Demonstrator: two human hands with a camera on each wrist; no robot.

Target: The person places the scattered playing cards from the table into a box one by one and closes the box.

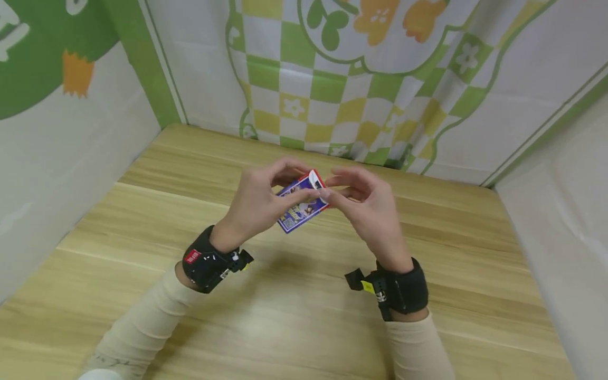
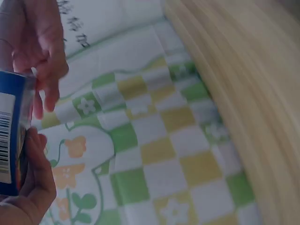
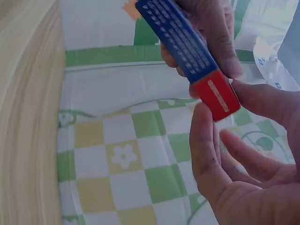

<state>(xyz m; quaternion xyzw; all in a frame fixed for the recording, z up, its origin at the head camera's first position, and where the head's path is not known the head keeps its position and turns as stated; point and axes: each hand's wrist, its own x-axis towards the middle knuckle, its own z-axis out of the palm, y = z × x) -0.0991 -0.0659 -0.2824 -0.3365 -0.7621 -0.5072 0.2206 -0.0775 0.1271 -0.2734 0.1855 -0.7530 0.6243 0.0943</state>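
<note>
A small flat cardboard box (image 1: 296, 219), printed blue and purple with pictures and a code square, is held tilted above the table. Its far end is red, with a white curved patch on the face beside it. My left hand (image 1: 256, 200) grips the box, thumb across the printed face and fingers behind. At the red end (image 3: 218, 96), my right hand (image 1: 375, 214) pinches with thumb and index finger, the other fingers loosely bent. A barcode side of the box (image 2: 5, 136) faces the left wrist view. The contents are hidden.
Below the hands lies a wood-grain table (image 1: 266, 322). A green, yellow and white checked curtain (image 1: 328, 84) hangs along its back edge. White sheeting (image 1: 57, 174) stands at the left, and more white sheeting (image 1: 560, 200) at the right. Black straps with cameras circle both wrists.
</note>
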